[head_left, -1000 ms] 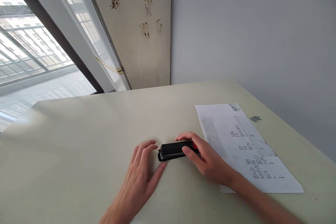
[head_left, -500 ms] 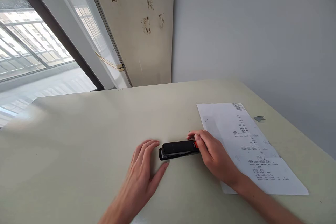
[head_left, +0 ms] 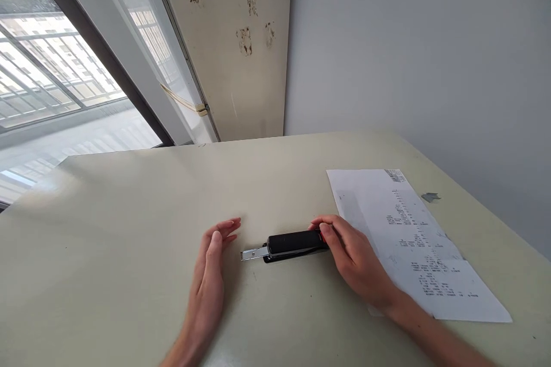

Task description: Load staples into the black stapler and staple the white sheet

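A black stapler [head_left: 297,242] lies on the table, and a metal staple tray [head_left: 255,253] sticks out of its left end. My right hand [head_left: 353,252] is closed round the stapler's right end, thumb on top near a small red part. To the left of the metal tray, my left hand [head_left: 213,269] is held on edge with its fingers apart from the stapler and nothing in it. Printed white paper [head_left: 365,200] lies on the right, partly beneath my right hand and forearm.
The pale table [head_left: 129,241] stretches out to a grey wall [head_left: 408,40] and a stained beige panel [head_left: 224,86]. A small grey scrap [head_left: 431,197] sits right of the paper. A window [head_left: 55,63] is at the far left.
The metal tray has slid out of the stapler's left end. My left hand has moved left and turned on edge. My right hand still grips the right end.
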The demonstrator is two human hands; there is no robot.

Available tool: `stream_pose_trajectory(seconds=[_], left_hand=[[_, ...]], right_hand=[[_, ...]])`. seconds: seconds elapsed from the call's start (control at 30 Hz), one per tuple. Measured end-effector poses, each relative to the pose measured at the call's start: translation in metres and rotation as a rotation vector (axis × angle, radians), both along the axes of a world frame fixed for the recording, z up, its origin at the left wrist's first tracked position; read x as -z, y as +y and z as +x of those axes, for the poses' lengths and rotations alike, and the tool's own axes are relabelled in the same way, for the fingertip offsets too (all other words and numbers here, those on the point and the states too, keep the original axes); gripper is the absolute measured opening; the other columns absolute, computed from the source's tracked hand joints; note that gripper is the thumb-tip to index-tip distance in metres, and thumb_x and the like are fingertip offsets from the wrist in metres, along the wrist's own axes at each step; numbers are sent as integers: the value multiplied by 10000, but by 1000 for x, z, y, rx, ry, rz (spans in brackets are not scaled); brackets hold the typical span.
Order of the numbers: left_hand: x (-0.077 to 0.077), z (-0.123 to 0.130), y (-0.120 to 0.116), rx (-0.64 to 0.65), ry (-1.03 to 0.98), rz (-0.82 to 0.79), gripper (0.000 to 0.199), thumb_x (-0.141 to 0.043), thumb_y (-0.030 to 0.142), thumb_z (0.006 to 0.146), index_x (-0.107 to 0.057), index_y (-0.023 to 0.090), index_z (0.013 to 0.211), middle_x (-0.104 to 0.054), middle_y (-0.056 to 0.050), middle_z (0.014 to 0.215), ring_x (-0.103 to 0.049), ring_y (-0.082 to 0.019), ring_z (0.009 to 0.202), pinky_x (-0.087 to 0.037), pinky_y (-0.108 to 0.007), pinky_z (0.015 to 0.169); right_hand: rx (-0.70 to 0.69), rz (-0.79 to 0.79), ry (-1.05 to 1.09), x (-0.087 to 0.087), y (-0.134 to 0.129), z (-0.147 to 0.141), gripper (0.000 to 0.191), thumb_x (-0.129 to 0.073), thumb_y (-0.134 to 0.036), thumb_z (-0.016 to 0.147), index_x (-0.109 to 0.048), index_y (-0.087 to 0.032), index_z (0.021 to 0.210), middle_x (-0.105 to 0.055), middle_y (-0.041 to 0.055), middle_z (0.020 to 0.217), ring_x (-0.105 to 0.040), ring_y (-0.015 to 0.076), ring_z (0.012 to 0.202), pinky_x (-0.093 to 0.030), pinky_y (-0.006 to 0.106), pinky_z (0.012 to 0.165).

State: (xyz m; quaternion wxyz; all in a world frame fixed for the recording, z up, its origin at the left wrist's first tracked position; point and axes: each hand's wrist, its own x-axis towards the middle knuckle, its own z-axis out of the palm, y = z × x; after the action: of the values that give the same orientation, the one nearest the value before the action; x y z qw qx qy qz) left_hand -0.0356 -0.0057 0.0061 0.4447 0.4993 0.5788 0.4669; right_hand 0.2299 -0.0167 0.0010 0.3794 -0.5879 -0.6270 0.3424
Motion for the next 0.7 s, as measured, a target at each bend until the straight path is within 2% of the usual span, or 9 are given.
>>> stream_pose_trajectory(seconds=[0.13,0.23,0.33,0.43,0.53,0.7], left_hand=[[-5,2,-3,56,82,-8,456,-347,596,1083,-647,288,1236,-658,-39,1403,-603,-264,1307,-453,-462,1147],[-6,5,-6,150,235,44,381,-433,551,1072,-638,292,1262,-686,-52,1335,-635,-267,1242,-514,-440,1054],[-1,8,-7,289,409,211,297,-559,439,1044,-625,291,1293,-676,-65,1322,-627,-262,1230,-519,-434,1040],[4,10,-6,396,527,373,222,-594,336,1037,-650,286,1246,-666,-64,1324,-579,-259,1286,-505,-434,1066],[5,9,-4,391,555,404,173,-579,314,1049,-672,282,1191,-692,-60,1253,-593,-255,1239,-534,-419,1006],[4,7,-3,344,524,368,154,-571,338,1051,-689,278,1128,-719,-54,1152,-645,-248,1110,-563,-378,888]], right_hand=[[-114,-1,-52,-5,-2,1,307,-439,-508,1092,-622,-278,1182,-695,61,1100,-649,245,969,-537,382,813],[-186,57,-96,-6,-2,1,254,-530,-483,1064,-610,-276,1188,-685,63,1142,-629,248,1018,-532,397,874],[-208,74,-111,-6,-2,1,210,-546,-438,1063,-600,-279,1189,-679,60,1167,-620,247,1054,-529,406,909],[-216,73,-113,-6,-1,1,194,-546,-417,1064,-593,-281,1194,-676,64,1174,-623,251,1066,-535,408,910],[-219,81,-117,-6,-1,2,198,-542,-418,1064,-592,-280,1198,-678,75,1175,-630,262,1073,-541,417,916],[-219,98,-125,-5,-1,2,190,-539,-416,1064,-598,-284,1188,-687,69,1160,-638,261,1061,-547,416,912]])
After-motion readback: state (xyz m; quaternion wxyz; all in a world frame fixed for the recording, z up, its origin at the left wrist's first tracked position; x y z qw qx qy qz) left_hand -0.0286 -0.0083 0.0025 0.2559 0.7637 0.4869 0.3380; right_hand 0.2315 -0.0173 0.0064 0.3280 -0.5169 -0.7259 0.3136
